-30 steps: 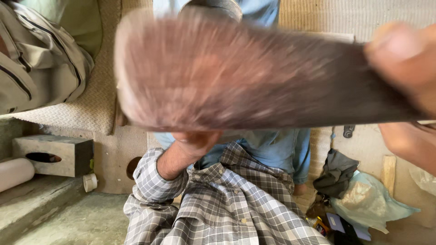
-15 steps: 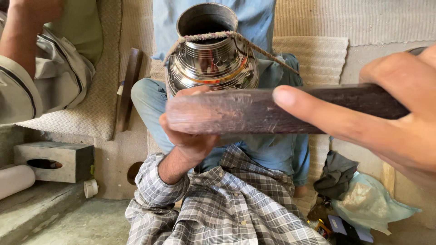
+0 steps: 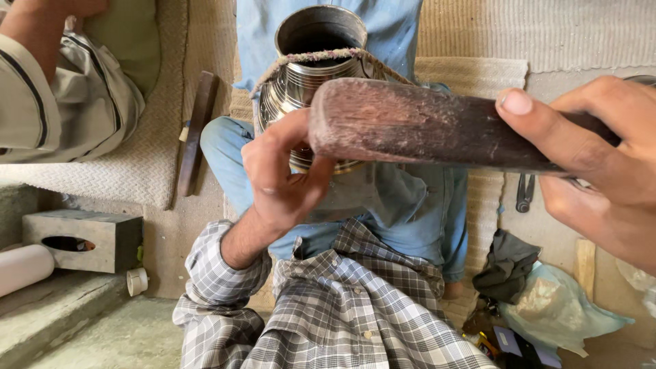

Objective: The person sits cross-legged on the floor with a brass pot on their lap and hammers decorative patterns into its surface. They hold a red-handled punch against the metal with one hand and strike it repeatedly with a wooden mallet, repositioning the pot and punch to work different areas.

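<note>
A shiny steel pot (image 3: 301,82) with rope tied round its neck stands upright on my lap, between my blue-jeaned legs. My right hand (image 3: 601,157) grips the thin end of a dark wooden mallet (image 3: 410,123), held level in front of the pot with its thick end pointing left. My left hand (image 3: 280,171) is raised against the front of the pot, fingers curled and thumb near the mallet's end. Whether it pinches anything is hidden. My checked shirt sleeve fills the bottom of the head view.
Another person's arm in a beige sleeve (image 3: 48,102) is at the upper left on a woven mat (image 3: 150,164). On the mat's edge lies a wooden stick (image 3: 198,130). Grey hollow block (image 3: 82,239) and white pipe (image 3: 24,266) at left. Pliers (image 3: 525,191), dark cloth (image 3: 506,263) and plastic bag (image 3: 557,307) at right.
The mallet was close to the camera and filled the view; it has dropped away and shifted right, uncovering the pot. My left hand has risen along the pot's front.
</note>
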